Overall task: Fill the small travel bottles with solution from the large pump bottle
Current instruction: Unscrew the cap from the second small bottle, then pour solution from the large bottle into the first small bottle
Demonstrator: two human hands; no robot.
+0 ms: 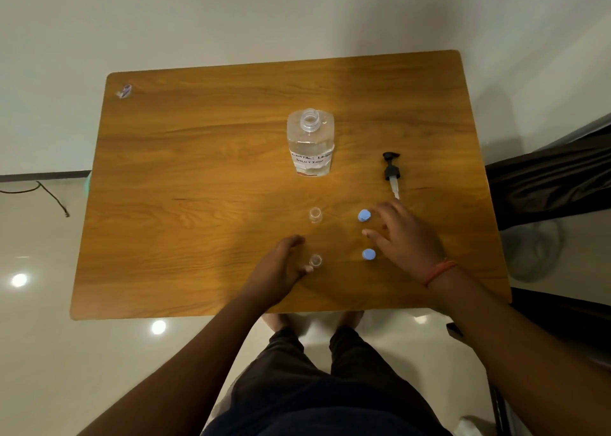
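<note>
Wood-grain brown table [198, 177] with rounded corners fills the middle of the frame, set against a pale wall above and a glossy tiled floor that mirrors ceiling lights at lower left; a dark cable trails along the left edge, and a small scrap [124, 90] lies at the table's upper left corner. Large clear bottle [310, 143] stands upright at centre, uncapped, part full, with a handwritten label. Its black pump [392, 173] lies flat to the right. Two small clear bottles, open-topped, stand below: the far one [315, 215] alone, the near one [315, 260] pinched by the left hand [281, 267]. Two blue caps [364, 216] [368, 254] lie at right, beside the right hand [401, 237], its fingers spread and holding nothing
</note>
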